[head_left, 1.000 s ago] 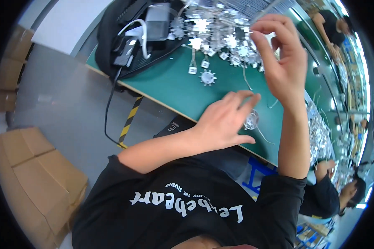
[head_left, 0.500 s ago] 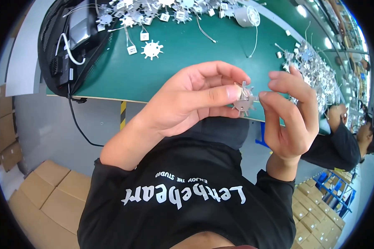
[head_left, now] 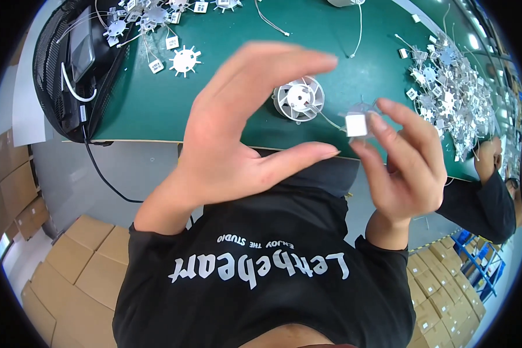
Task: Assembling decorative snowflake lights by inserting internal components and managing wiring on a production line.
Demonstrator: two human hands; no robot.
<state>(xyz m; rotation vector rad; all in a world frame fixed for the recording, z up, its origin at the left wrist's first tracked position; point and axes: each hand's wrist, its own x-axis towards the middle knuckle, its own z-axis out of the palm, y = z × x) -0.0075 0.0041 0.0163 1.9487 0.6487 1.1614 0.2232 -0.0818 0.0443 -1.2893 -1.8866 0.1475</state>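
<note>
My left hand [head_left: 232,116] is open, its thumb and fingers spread wide apart, slightly blurred. Between them, farther off, a round white fan with radial blades [head_left: 300,95] shows over the green table. From its hub a thin white wire leads right, toward my right hand. With my right hand [head_left: 403,156] I pinch a small, partly clear or grey piece with a white square tag [head_left: 356,125] at its front. Fingers and tag hide much of that piece.
A loose pile of toothed discs with tags [head_left: 153,17] lies at the far left, a lone white toothed disc [head_left: 185,61] nearby. Another heap [head_left: 455,93] is at the right. A black mesh tray [head_left: 46,81] holds a device. A co-worker's hand [head_left: 488,159] is at the right.
My left hand has let go of the toothed grey piece, opened and moved left. My right hand, empty before, now holds a piece with a white tag. The white fan has come into sight.
</note>
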